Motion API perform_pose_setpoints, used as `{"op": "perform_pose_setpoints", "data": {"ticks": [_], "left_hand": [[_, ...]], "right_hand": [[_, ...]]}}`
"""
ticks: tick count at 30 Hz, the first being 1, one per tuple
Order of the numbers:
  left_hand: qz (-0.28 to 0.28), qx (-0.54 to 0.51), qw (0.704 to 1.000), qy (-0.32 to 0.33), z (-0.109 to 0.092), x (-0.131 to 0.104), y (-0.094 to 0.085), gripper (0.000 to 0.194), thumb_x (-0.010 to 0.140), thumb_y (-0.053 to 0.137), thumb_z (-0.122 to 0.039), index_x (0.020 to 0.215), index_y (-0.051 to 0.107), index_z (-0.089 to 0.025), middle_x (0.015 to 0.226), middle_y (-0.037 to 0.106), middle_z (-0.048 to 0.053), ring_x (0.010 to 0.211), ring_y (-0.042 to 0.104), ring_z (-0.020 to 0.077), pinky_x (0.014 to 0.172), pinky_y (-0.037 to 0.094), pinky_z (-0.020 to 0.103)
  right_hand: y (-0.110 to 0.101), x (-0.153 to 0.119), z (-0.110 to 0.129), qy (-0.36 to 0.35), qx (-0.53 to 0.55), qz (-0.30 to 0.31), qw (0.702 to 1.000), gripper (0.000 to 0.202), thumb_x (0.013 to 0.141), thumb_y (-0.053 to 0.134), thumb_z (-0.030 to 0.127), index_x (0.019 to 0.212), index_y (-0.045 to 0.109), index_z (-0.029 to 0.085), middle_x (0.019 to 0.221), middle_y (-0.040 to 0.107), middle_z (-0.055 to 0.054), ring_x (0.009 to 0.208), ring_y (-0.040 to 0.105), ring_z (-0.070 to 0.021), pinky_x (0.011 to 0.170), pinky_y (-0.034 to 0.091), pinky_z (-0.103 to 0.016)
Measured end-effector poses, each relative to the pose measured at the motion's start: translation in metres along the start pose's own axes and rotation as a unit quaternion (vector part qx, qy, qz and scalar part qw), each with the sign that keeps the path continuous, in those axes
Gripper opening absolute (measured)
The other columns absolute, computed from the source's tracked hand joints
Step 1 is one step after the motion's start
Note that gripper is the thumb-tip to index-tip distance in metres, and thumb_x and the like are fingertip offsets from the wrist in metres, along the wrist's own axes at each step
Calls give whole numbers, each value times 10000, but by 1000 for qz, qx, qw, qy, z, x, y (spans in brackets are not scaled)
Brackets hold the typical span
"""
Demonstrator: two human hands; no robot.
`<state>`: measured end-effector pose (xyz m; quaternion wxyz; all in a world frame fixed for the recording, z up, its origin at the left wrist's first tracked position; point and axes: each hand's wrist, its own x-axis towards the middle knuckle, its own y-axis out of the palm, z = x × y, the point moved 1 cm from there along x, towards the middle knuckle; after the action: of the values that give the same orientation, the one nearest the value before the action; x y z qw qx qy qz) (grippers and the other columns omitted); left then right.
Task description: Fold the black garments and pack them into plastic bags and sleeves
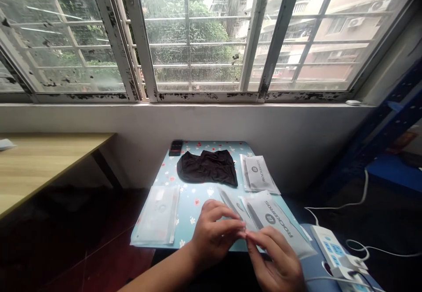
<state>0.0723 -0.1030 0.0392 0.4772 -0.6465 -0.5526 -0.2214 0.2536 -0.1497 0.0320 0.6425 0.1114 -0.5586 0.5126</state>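
My left hand (pixel 217 228) and my right hand (pixel 275 257) meet at the table's near edge, fingertips pinched together. Between them they grip the edge of a translucent plastic bag (pixel 235 202), whose sheet runs up and away from my fingers. Partly under and beside it lies a frosted bag printed ROCKBROS (pixel 275 221), with a dark strip showing inside. Beyond my hands a black fabric piece (pixel 207 167) is spread out, slightly wrinkled. The fingertips cover the exact spot being pinched.
The small table (pixel 189 215) has a light blue floral top. Frosted bags (pixel 154 217) lie stacked at left, another ROCKBROS packet (pixel 260 173) at back right, a small dark object (pixel 176 147) at back left. A power strip (pixel 332 250) with cables sits right; a wooden desk (pixel 49 156) stands left.
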Motion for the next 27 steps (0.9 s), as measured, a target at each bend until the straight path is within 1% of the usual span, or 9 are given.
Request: {"op": "perform_pose_setpoints", "data": {"ticks": [3, 6, 10, 14, 16, 18, 23, 25, 27], "left_hand": [[15, -16, 999, 25, -2, 1, 0, 101, 992, 647, -294, 994, 728, -234, 893, 759, 32, 891, 650, 197, 882, 445, 363], [6, 9, 999, 31, -1, 0, 3, 138, 1014, 593, -270, 938, 687, -204, 858, 755, 35, 907, 655, 205, 909, 429, 376], [-12, 59, 998, 25, 14, 0, 5, 128, 1000, 590, -243, 907, 664, -195, 859, 736, 48, 903, 653, 215, 905, 441, 390], [-1, 89, 996, -1, 42, 0, -2, 129, 997, 568, -190, 921, 671, -203, 886, 725, 60, 919, 647, 220, 876, 488, 382], [4, 100, 995, -21, 55, -2, -6, 133, 1004, 557, -196, 944, 675, -203, 901, 722, 69, 924, 650, 225, 866, 506, 385], [7, 103, 994, -32, 63, -5, -10, 136, 1010, 548, -206, 958, 673, -201, 903, 719, 75, 920, 654, 229, 854, 516, 388], [21, 87, 995, -51, 67, -11, -19, 132, 1006, 540, -176, 980, 668, -196, 900, 712, 76, 871, 651, 214, 802, 523, 354], [23, 72, 995, -62, 66, -14, -23, 144, 1009, 527, -177, 989, 669, -194, 894, 707, 78, 861, 648, 213, 798, 523, 353], [24, 29, 996, -83, 66, -18, -25, 130, 1013, 546, -232, 1039, 666, -191, 943, 707, 91, 903, 655, 223, 827, 529, 366]], "right_hand": [[-7, 3, -1, -15, 17, 31, 999, 214, 890, 652, 34, 1034, 678, 191, 793, 625, -26, 711, 601, -163, 652, 537, -327], [-10, 4, 0, -10, 24, 26, 999, 226, 888, 653, 36, 1042, 688, 198, 786, 627, -22, 702, 601, -160, 648, 540, -320], [-18, 3, 4, 31, 25, -34, 999, 231, 880, 673, 57, 1038, 705, 222, 805, 630, -20, 709, 611, -164, 654, 547, -320], [-33, 3, 9, 109, 28, -110, 987, 152, 880, 705, 150, 975, 704, 269, 843, 639, -31, 758, 634, -210, 668, 554, -367], [-39, 3, 9, 136, 32, -148, 979, 102, 875, 719, 191, 925, 701, 278, 858, 639, -43, 787, 634, -235, 677, 556, -395], [-41, 2, 6, 153, 37, -176, 972, 88, 868, 729, 202, 903, 701, 278, 869, 643, -50, 797, 627, -245, 687, 553, -413], [-39, -7, -9, 164, 91, -199, 962, 75, 851, 736, 193, 890, 705, 250, 878, 644, -47, 795, 615, -235, 738, 533, -419], [-37, -10, -12, 170, 115, -201, 958, 71, 851, 731, 192, 882, 698, 247, 867, 639, -41, 811, 617, -237, 795, 529, -439], [-36, -10, -13, 177, 146, -208, 951, 66, 868, 709, 194, 875, 678, 252, 819, 619, -24, 797, 610, -228, 876, 517, -477]]}}
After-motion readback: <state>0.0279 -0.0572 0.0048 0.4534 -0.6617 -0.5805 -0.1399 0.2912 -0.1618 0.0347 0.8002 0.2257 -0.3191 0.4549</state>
